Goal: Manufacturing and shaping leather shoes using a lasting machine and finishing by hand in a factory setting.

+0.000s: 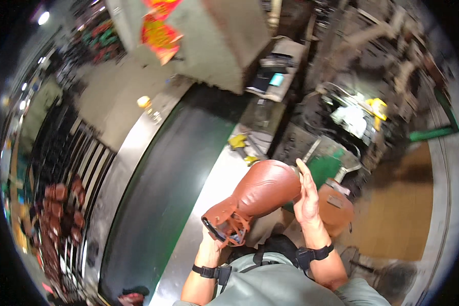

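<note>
Over the steel table edge, beside a dark green conveyor belt: brown leather boot upper, smooth rounded toe, matte grain, orange laces at the open collar, held up in the air btwn both hands. Left hand mostly hidden under the collar end; fingers not visible, can't tell how far they close, but it supports the boot from below. Right hand flat against the toe side, fingers straight and together, index tip pointing up, palm touching leather. Black wrist straps on both forearms. Second brown boot piece behind the right hand, partly covered. Bkgd blurred, racks of brown shoes at left hard to make out.
</note>
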Motion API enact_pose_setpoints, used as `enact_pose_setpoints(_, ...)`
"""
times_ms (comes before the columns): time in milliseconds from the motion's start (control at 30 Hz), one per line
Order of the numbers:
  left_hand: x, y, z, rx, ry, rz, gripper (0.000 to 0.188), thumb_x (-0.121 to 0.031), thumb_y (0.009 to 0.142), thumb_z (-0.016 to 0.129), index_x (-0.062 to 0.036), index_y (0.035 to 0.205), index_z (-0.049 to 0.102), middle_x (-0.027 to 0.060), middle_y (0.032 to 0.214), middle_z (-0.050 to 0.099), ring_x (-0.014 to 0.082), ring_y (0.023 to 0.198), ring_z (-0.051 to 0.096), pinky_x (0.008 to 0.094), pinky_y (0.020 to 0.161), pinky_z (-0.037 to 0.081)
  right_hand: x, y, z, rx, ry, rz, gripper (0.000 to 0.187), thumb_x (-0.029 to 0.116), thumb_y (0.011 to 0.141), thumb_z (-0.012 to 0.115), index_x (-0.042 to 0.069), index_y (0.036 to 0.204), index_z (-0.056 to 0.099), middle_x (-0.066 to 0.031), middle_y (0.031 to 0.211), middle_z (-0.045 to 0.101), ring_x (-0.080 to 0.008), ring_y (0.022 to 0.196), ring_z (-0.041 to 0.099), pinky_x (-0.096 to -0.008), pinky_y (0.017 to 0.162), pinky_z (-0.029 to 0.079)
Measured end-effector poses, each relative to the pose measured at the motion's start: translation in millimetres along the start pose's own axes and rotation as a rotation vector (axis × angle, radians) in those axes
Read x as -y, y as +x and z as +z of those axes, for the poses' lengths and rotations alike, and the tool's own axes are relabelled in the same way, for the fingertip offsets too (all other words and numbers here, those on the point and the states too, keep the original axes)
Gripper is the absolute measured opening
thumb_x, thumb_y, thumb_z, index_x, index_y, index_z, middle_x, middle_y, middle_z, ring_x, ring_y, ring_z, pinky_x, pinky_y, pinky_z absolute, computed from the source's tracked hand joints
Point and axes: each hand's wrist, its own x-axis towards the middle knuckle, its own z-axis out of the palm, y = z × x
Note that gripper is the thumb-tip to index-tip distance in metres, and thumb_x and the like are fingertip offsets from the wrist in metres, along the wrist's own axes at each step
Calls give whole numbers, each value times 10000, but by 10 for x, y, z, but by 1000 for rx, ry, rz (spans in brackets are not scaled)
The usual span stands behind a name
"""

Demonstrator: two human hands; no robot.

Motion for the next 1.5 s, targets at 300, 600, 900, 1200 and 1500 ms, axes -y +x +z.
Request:
enact_pose_setpoints(300,1196,645,679,309,245,-291,480,-367,1075,457,7,1356,569,202,1318,649,328,1182,653,500,1027,540,845,-195,-1680,-409,-473,-138,391,301,1013,681,-41,1193,745,-162,1207,734,-256,1361,518,-397,1115,398)
enact_pose_setpoints(600,1871,660,1633,-128,228,-497,499,-377,1097,401,1,1376,570,209,1340,655,383,1200,647,565,1056,511,631,359,-2927,-730,-525,-108,387,303,1050,629,-61,949,715,29,712,514,-99,719,420,-327,665,415)
enact_pose_setpoints(900,2016,749,1970,-132,209,-537,556,-402,1117,339,50,1402,494,276,1305,618,437,1119,670,559,946,587,702,818,-3142,-669,-539,-118,456,338,1046,617,-43,797,639,37,679,460,-88,684,393,-320,601,352)
enact_pose_setpoints(1200,2373,1830,3161,530,733,-250,351,-384,1114,490,-103,1326,495,89,1196,645,176,1038,666,352,857,593,1465,1487,-2994,-624,-423,-108,427,424,1041,604,14,957,693,-39,873,648,-126,791,535,-338,715,448)
enact_pose_setpoints(1500,2578,2556,3734,502,750,-315,393,-418,1099,466,-119,1354,462,180,1224,645,348,1052,709,435,771,657,1156,1398,-3170,-571,403,141,549,447,1056,564,11,1387,605,-128,1319,682,-254,1156,682,-388,1005,555)
